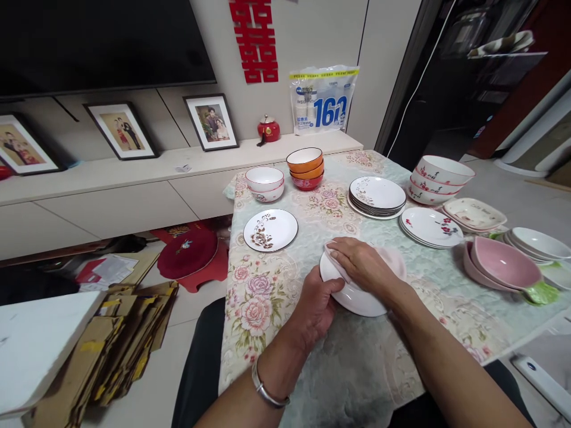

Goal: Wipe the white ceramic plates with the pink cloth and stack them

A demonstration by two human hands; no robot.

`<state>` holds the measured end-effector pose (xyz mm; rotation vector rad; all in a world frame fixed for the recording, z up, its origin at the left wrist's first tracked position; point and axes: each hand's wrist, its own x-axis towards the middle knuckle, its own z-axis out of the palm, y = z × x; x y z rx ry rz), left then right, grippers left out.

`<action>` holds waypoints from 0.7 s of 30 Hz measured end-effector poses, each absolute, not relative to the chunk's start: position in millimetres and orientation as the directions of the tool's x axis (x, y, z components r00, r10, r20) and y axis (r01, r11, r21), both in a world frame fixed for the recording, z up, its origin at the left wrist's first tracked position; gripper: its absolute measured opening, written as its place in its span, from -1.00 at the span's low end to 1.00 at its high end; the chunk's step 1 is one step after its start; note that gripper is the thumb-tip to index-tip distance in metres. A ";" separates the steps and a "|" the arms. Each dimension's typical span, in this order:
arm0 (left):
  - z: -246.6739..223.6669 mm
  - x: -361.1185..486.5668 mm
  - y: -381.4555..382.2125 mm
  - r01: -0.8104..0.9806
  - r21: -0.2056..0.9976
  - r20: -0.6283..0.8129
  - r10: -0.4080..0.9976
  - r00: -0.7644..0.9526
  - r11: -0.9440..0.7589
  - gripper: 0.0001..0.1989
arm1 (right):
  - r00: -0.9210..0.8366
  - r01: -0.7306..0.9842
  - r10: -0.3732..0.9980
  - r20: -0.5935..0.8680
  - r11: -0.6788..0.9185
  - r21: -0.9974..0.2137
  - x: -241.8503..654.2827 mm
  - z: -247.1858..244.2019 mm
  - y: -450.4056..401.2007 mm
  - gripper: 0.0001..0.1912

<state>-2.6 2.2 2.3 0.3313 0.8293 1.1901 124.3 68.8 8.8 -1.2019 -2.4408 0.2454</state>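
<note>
A white plate [360, 302] is held over the near part of the table. My left hand [317, 300] grips its left rim, thumb on top. My right hand [359, 261] presses a pale cloth [335, 261] onto the plate's upper left, fingers together. Beyond the plate's right side shows a pinkish round surface [396, 261], partly hidden by my right arm. A single plate with brown flowers [270, 230] lies farther left. A stack of similar plates [377, 193] stands behind my right hand, and plates with red flowers [431, 227] sit to its right.
White bowls [264, 183] and orange and red bowls [305, 168] stand at the back of the flowered tablecloth [254, 309]. On the right are stacked white bowls [435, 179], pink bowls [504, 261] and small dishes [537, 242]. A red stool [190, 255] is left of the table.
</note>
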 end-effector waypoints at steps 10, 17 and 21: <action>0.8 -4.1 2.5 -0.674 0.635 -0.408 0.905 0.121 0.377 -0.57 | -0.549 0.735 0.796 0.256 0.605 -0.306 126.4 9.0 66.7 -0.63; 0.9 -4.5 2.9 -0.681 0.635 -0.379 0.915 0.138 0.365 -0.59 | -0.563 0.668 0.776 0.286 0.630 -0.396 123.5 12.8 65.0 -0.63; 5.3 -5.2 1.7 -0.716 0.592 -0.374 0.913 0.161 0.369 -0.43 | -0.409 0.752 0.874 0.261 0.485 -0.446 131.6 11.8 71.4 -0.64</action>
